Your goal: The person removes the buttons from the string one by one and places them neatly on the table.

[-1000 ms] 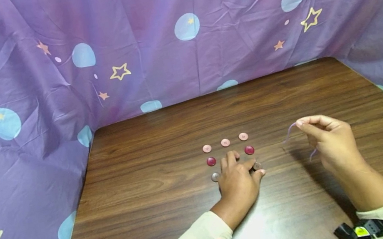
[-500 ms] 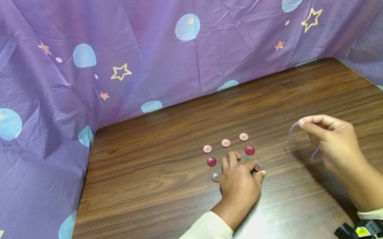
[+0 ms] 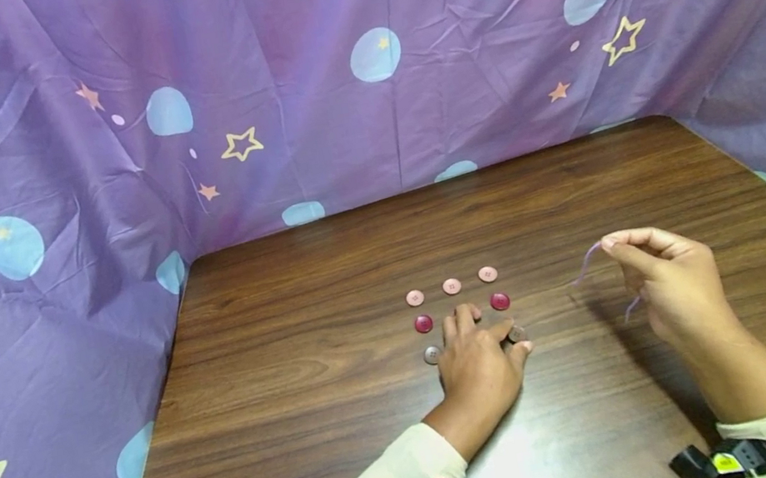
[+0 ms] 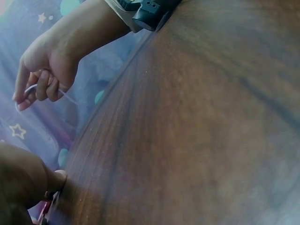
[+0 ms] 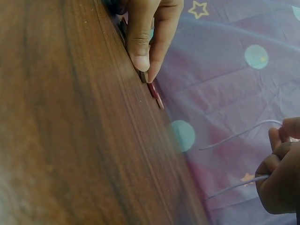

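Observation:
In the head view my left hand (image 3: 476, 363) lies low over the table, its thumb and forefinger pinching a grey-brown button (image 3: 516, 333) by the edges. Both fingertips also show at this button (image 5: 144, 76) in the right wrist view. Another grey button (image 3: 432, 355) sits just left of the same hand. Beyond it are two crimson buttons (image 3: 423, 323) and a row of three pink buttons (image 3: 452, 287). My right hand (image 3: 672, 283), raised to the right, pinches a thin purple string (image 3: 585, 263); its other end hangs below the palm. What lies under the left palm is hidden.
The buttons lie on a brown wood-grain table (image 3: 310, 437). A purple curtain (image 3: 295, 76) with stars and blue spots hangs along the table's back and sides. A black wrist camera (image 3: 739, 458) is strapped over the right sleeve.
My right hand has drifted slightly to the right with the string. The left hand stays in place; the button between its fingertips has shifted a little toward me.

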Available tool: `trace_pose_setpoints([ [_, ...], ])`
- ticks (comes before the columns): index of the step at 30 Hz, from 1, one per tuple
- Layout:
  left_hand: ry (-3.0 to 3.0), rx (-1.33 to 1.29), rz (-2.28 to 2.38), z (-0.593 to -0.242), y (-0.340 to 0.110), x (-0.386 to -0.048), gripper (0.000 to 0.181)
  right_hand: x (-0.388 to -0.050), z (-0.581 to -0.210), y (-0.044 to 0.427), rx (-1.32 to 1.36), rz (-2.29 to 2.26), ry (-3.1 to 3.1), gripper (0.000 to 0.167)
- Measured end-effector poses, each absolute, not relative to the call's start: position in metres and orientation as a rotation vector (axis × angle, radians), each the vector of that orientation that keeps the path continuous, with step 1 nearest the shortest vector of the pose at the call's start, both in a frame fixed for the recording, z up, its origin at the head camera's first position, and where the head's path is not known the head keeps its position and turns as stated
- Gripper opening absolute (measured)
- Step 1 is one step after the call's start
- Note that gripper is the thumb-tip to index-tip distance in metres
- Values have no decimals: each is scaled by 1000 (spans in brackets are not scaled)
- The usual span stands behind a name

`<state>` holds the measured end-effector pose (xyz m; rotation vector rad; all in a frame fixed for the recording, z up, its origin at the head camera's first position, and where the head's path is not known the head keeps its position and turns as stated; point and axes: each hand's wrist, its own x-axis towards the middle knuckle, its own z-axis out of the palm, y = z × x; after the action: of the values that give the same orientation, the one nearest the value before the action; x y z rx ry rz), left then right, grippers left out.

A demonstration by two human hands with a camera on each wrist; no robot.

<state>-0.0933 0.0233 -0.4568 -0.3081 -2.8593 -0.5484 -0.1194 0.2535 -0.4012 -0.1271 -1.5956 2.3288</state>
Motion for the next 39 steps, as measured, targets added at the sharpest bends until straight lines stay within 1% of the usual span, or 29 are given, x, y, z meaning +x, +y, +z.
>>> trace_pose_setpoints([
  [10,-2852,-314,-557,-457,23,-93,33,-120,-400,254,-117,2328,-1594,21],
  [22,-2833,-310,-587,-456,23,-93,40,-120,-401,254,-126,2331,-1594,19],
  [24,-2827,-311,-602,-456,22,-93,41,-120,-401,254,-133,2325,-1602,17],
  [28,-2814,-316,-634,-456,22,-92,43,-121,-404,255,-149,2296,-1643,6],
  [31,-2800,-323,-661,-456,20,-92,44,-123,-407,256,-173,2271,-1699,7],
  [35,-2784,-345,-699,-455,18,-90,44,-125,-407,256,-208,2246,-1755,17],
  [39,-2778,-368,-719,-456,16,-89,46,-124,-407,256,-232,2228,-1763,16],
])
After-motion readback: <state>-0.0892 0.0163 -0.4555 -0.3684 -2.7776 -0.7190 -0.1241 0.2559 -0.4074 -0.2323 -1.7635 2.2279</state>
